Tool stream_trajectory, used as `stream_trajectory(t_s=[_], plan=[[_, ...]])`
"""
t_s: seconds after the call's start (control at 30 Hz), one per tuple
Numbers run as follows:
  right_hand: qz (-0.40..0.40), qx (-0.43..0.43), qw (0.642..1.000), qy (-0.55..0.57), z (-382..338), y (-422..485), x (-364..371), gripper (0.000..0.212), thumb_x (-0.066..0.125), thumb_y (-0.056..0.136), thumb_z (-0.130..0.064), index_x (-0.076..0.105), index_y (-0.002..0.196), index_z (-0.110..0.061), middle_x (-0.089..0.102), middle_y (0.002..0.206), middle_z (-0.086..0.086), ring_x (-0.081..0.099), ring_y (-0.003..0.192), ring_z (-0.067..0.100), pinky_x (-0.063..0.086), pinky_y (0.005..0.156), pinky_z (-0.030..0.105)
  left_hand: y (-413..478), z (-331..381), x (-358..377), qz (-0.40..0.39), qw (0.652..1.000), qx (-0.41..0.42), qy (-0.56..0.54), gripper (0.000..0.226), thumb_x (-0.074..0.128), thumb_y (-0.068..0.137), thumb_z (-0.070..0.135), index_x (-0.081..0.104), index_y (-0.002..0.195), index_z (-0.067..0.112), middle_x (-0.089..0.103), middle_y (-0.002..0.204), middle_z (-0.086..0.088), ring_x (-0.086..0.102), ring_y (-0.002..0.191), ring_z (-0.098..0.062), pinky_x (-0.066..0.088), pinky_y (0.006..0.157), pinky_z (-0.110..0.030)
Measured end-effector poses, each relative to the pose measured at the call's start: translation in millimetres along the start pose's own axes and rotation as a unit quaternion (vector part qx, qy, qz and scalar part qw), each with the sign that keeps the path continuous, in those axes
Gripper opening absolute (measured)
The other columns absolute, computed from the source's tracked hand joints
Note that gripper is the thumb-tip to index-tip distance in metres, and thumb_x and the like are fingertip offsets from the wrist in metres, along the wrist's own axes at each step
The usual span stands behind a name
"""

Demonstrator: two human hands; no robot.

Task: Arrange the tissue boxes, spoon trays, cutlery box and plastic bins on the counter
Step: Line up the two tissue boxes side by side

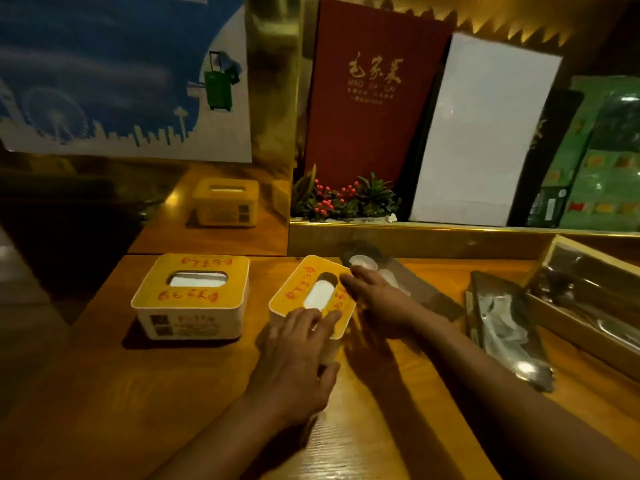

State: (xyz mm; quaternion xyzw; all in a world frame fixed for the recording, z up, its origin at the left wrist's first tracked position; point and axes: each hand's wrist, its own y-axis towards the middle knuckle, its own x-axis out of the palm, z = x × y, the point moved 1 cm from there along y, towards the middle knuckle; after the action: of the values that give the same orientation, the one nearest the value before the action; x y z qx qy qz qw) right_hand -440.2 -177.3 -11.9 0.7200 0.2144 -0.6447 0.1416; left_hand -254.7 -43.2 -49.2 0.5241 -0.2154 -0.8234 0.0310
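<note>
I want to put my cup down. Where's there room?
Bare counter lies in front of the left tissue box, left of the left hand. The right side is crowded with spoon trays and the cutlery box.

The wooden tabletop [104, 393] carries five items. The left tissue box [192, 296] stands square to the front edge. The right tissue box [313, 296], just beside it, is turned at an angle. Further right lie a dark spoon tray [429, 296], a second spoon tray [509, 327] and the cutlery box [571, 334].
</note>
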Motion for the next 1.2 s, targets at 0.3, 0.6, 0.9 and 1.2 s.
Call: stream_trajectory(t_s=[0.3,0.6,0.9,1.2], plan=[[0.123,-0.088,0.987,0.06,16,-9,6,0.053,0.077,0.078,-0.037,0.054,0.126,-0.029,0.046,0.126,0.003,0.053,0.106,0.024,0.053,0.084,0.038,11,4,-5,0.051,0.991,-0.109,0.061,0.063,0.062,0.086,0.056,0.049,0.141,0.027,0.049,0.143,0.004,0.038,0.133,-0.016,0.033,0.116,-0.045],[0.173,-0.119,0.967,0.143,-3,-7,25,0.038,0.074,0.084,-0.03,0.056,0.117,-0.024,0.049,0.129,-0.005,0.056,0.103,0.012,0.039,0.071,0.011,23,-33,-20,0.015,0.969,-0.166,0.182,0.059,0.063,0.091,0.042,0.047,0.146,0.029,0.046,0.154,-0.001,0.023,0.151,-0.025,-0.006,0.121,-0.057],[0.194,-0.052,0.97,0.139,-18,-2,34,0.04,0.068,0.088,-0.043,0.057,0.123,-0.027,0.046,0.13,-0.008,0.057,0.101,0.01,0.053,0.074,0.022,34,-56,-19,0.009,0.969,-0.152,0.194,0.062,0.061,0.094,0.033,0.039,0.152,0.025,0.035,0.161,-0.002,0.01,0.155,-0.025,-0.011,0.119,-0.061],[0.204,-0.02,0.965,0.162,-24,-11,41,0.04,0.068,0.089,-0.036,0.062,0.126,-0.021,0.05,0.128,-0.004,0.06,0.106,0.016,0.057,0.08,0.032,35,-68,-11,0.009,0.97,-0.134,0.201,0.067,0.083,0.076,0.03,0.059,0.138,0.022,0.056,0.147,-0.006,0.035,0.147,-0.031,0.013,0.116,-0.07]])
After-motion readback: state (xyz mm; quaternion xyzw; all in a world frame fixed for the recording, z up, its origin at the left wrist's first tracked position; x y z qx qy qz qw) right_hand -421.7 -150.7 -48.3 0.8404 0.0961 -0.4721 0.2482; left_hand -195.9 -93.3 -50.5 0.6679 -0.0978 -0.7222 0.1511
